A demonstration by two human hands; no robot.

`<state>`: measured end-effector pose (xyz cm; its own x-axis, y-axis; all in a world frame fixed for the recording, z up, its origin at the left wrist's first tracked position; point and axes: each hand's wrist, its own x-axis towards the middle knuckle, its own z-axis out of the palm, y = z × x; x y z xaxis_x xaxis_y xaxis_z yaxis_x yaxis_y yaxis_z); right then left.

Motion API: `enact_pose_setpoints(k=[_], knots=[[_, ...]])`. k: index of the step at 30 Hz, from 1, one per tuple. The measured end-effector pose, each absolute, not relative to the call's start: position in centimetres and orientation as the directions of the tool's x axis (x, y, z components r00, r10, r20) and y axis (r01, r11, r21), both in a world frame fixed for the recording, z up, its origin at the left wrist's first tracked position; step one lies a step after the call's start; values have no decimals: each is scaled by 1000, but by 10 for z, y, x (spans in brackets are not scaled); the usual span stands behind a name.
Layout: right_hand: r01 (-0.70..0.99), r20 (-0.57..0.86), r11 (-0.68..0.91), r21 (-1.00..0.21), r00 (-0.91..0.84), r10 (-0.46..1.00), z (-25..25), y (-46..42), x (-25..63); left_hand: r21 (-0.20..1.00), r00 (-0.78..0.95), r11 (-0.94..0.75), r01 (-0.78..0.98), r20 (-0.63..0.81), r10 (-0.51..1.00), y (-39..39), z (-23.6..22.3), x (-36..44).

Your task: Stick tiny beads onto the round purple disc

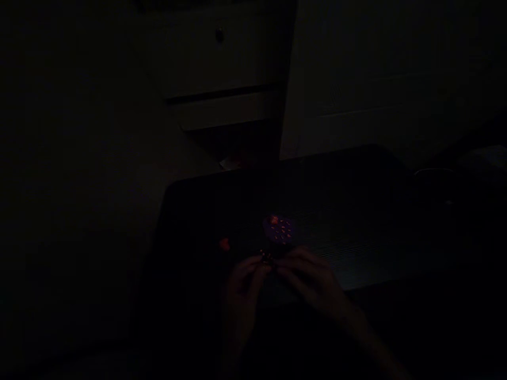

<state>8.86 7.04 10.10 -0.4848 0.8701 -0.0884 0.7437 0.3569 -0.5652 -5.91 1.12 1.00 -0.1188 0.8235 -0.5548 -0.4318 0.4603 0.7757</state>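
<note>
In near darkness, my left hand (245,277) and my right hand (307,274) meet over a dark tabletop. Between their fingertips is a small dark piece with orange and yellowish specks (266,257); its kind is too dim to make out. Both hands look closed in a pinch on it. Just beyond the fingers lies a purple rounded flat thing with short orange marks (280,230) and an orange-red patch at its upper left. A small red piece (225,244) rests on the table, apart from my left hand.
The dark table (356,221) has its far left corner near a pale wall. Behind it stands a drawer unit with a round knob (219,35) and an open gap below. A large pale panel (356,79) rises at the back right. A dim curved rim (434,170) shows at right.
</note>
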Motion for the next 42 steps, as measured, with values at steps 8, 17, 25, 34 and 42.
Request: enact_pose_setpoints(k=[8, 17, 25, 34, 42], knots=[[727, -83, 450, -518, -566, 820, 91, 59, 84, 820, -113, 437, -370, -507, 855, 7, 5, -60], [874, -26, 298, -385, -333, 943, 98, 73, 96, 845, -89, 440, -306, -485, 870, 2, 6, -56], [909, -61, 348, -229, -371, 927, 95, 87, 105, 867, -95, 405, -289, -447, 889, 4, 4, -56], [908, -76, 382, -172, -399, 914, 92, 87, 105, 870, -75, 407, -280, -442, 894, 0, 1, -55], [897, -86, 410, -163, -427, 900, 90, 85, 109, 864, -68, 408, -295, -445, 893, 4, 5, -58]])
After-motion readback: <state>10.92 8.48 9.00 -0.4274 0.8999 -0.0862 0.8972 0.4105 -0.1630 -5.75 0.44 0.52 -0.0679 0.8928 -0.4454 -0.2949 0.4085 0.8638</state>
